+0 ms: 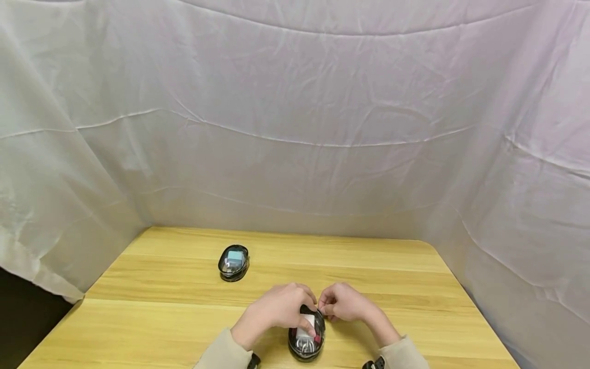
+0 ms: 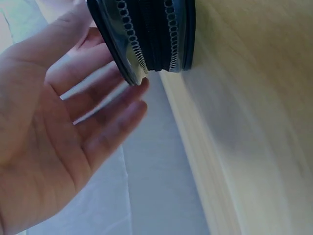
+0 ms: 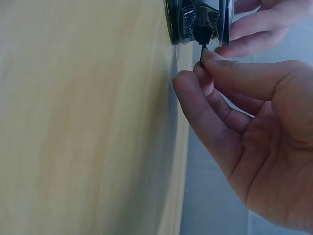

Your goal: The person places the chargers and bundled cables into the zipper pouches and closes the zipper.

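An oval zippered case [image 1: 306, 346] with clear sides and black trim lies on the near part of the table, pale and red items showing inside. My left hand [image 1: 287, 306] grips its far end from above, thumb across the clear top. In the left wrist view the zipper [image 2: 152, 34] runs along the case's side, and the lower fingers [image 2: 115, 129] reach past its end. On the right side, my right hand [image 1: 344, 302] pinches a small black zipper pull [image 3: 203, 50] between thumb and fingertip at the case's end.
A second oval case [image 1: 233, 262], also clear with black trim and holding something light blue, sits farther back on the left of the wooden table [image 1: 392, 271]. Pale cloth curtains [image 1: 295, 154] hang behind the table and along both sides.
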### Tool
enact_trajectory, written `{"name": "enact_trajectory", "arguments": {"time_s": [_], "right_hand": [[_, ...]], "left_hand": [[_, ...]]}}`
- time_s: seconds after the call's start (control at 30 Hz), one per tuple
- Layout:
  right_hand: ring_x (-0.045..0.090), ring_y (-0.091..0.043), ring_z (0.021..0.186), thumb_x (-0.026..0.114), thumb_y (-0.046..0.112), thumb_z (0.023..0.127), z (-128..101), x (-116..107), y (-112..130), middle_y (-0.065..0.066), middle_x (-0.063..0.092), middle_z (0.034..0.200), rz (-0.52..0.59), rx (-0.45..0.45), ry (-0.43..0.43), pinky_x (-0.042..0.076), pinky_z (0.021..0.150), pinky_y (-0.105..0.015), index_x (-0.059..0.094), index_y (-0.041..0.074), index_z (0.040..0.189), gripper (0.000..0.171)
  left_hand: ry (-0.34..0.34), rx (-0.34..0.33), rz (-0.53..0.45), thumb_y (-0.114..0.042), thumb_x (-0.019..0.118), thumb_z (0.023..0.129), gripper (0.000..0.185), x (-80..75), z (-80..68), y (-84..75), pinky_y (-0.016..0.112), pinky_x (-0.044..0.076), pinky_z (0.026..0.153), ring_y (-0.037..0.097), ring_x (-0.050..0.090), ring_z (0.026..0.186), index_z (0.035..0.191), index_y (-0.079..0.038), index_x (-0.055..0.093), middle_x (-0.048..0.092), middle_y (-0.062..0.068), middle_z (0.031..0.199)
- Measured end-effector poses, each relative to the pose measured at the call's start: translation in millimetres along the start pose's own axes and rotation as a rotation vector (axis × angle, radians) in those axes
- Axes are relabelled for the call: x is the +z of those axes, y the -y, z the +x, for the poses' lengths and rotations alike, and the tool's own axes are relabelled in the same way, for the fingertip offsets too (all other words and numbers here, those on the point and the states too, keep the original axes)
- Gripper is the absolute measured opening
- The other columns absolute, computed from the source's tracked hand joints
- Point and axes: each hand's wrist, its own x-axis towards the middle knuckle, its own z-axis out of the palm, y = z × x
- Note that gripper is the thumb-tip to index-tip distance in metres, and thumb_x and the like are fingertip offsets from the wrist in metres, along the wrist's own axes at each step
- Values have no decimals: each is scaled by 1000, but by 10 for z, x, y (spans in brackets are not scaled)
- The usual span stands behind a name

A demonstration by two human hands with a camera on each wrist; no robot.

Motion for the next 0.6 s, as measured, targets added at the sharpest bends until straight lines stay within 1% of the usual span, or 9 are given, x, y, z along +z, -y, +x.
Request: {"name": "enact_trajectory", "arguments": {"time_s": [0.1, 0.23, 0.4, 0.6], "right_hand": [[68, -20, 67, 69, -8, 92, -1, 1, -17, -6, 69, 77, 8, -4, 4, 62, 58, -31, 69, 3, 83, 14], [67, -19, 67, 69, -9, 92, -2, -6, -39, -6, 69, 77, 20, -3, 16, 62, 59, -30, 69, 3, 83, 14], [67, -19, 67, 70, -8, 92, -5, -15, -39, -6, 69, 76, 15, -2, 27, 61, 58, -29, 69, 2, 83, 14], [67, -18, 67, 68, -9, 93, -14, -22, -30, -6, 68, 76, 9, -3, 37, 61, 58, -29, 68, 2, 83, 15]], "left_hand": [[11, 16, -15, -51, 91, 71, 44, 6, 8, -2, 21, 56, 87, 1, 66, 101, 104, -23, 82, 72, -16, 113], [9, 1, -26, -49, 92, 69, 43, 22, 17, -5, 21, 56, 86, 0, 66, 97, 102, -23, 82, 72, -17, 108], [3, -20, -40, -48, 92, 68, 41, 47, 19, -5, 22, 56, 85, 1, 66, 96, 99, -23, 82, 73, -17, 106], [4, -34, -54, -47, 93, 67, 41, 59, 26, -19, 19, 55, 84, 1, 66, 95, 97, -21, 83, 73, -16, 104]]}}
